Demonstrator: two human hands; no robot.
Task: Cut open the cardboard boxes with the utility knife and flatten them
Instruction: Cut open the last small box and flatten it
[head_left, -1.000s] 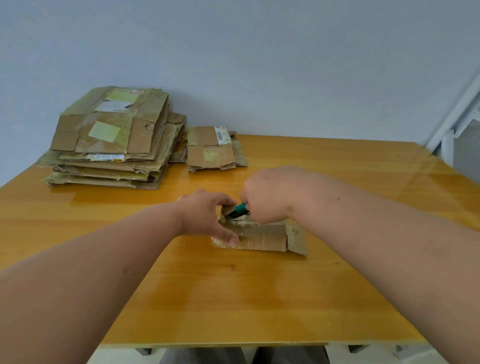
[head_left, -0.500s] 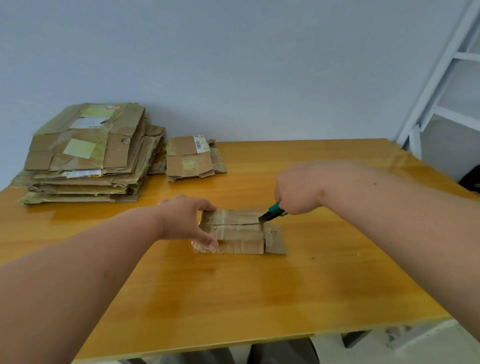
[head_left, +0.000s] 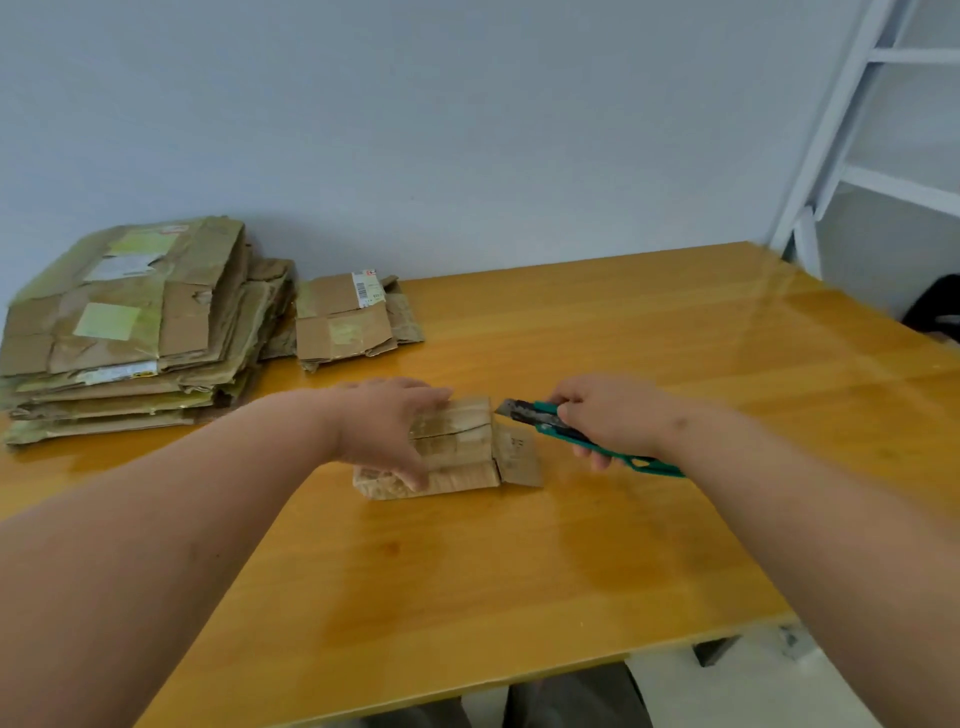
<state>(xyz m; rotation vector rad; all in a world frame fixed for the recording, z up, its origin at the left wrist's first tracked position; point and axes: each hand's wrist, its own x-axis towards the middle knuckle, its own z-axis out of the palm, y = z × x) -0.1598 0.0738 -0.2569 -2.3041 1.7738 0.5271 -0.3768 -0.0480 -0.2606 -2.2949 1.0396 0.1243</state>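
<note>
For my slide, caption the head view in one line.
Left hand steadies a small cardboard box on the table while the right hand holds a green utility knife beside it.

A small brown cardboard box (head_left: 457, 447), taped and slit along its top, sits under the left hand (head_left: 387, 423), one end flap open toward the right hand (head_left: 608, 415). That hand grips a green-handled utility knife (head_left: 550, 421), blade out, tip just beside the box's far right corner.

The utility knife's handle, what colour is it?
Green, on the utility knife gripped by the right hand; head view.
</note>
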